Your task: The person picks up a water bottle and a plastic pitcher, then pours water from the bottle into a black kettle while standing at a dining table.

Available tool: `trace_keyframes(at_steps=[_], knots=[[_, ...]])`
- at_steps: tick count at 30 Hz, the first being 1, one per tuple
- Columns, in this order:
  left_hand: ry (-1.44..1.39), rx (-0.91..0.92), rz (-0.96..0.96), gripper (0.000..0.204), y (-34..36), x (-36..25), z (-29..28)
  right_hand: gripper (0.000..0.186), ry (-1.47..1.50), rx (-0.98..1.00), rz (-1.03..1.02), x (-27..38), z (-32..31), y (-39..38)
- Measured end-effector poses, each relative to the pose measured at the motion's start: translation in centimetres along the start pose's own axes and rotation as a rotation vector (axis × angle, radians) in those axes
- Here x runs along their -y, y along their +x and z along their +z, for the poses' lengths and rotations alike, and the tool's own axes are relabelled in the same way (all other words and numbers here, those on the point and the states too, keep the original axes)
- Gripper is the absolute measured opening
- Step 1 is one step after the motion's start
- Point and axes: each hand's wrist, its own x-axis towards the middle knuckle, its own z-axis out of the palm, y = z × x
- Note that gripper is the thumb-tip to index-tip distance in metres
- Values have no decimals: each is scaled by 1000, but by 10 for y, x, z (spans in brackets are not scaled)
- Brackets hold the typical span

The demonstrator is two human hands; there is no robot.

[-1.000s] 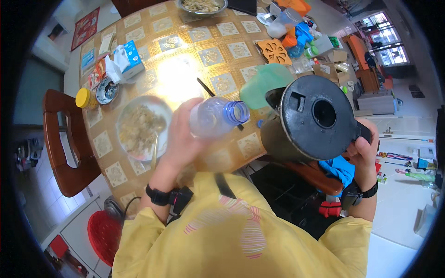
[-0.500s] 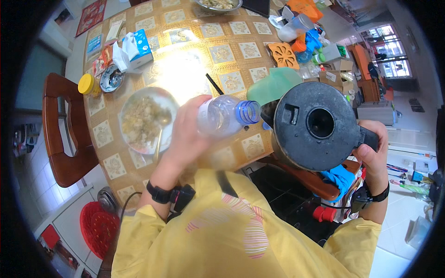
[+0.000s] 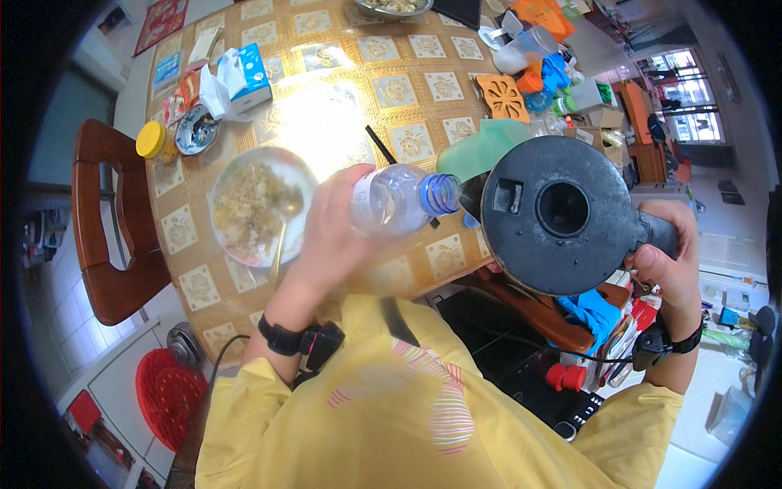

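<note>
My left hand [image 3: 326, 228] is wrapped round a clear plastic bottle [image 3: 389, 200], tilted so that its blue-ringed open mouth points right. My right hand [image 3: 669, 248] grips the handle of a black kettle [image 3: 529, 248], whose round face has a dark central hole and a small square recess. The kettle's spout lies right beside the bottle's mouth; I cannot tell whether they touch or whether liquid flows. Left of my left hand, a plate of food [image 3: 259, 196] stands on the table with a spoon [image 3: 282, 240] in it. Black chopsticks [image 3: 380, 145] lie beyond the bottle.
A patterned cloth covers the table [image 3: 394, 92]. A tissue box [image 3: 251, 77], a yellow-lidded jar [image 3: 152, 141] and a small bowl [image 3: 196, 130] stand at the left. Beyond the kettle are a green translucent sheet [image 3: 482, 149] and an orange trivet [image 3: 503, 98]. A wooden chair [image 3: 102, 269] is at left.
The kettle has tilted slightly, and my right hand has shifted a little to the right and upward. The bottle has moved slightly right, still in my left hand.
</note>
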Motion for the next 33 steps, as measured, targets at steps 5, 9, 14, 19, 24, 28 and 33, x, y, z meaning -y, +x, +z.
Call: trace_keyframes(at_steps=[5, 9, 14, 19, 24, 28, 33], knots=[[12, 2, -9, 72, 1, 0, 0, 46, -45, -19, -52, 11, 1, 4], [19, -14, 13, 72, 1, 2, -1, 46, -148, -31, -108, 18, 0, 9], [1, -16, 10, 71, 2, 3, -1, 48, -175, -26, -104, 21, -1, 13], [5, -21, 29, 73, 4, 4, -1, 48, -227, -30, -149, 25, -1, 15], [5, -24, 33, 75, 3, 6, 0, 48, -251, -27, -172, 27, -1, 16], [-7, -14, 30, 75, 5, 4, -2, 49, -265, -22, -169, 31, -1, 16], [3, -18, 16, 75, 3, 5, -1, 49, -259, -16, -174, 32, -1, 17]])
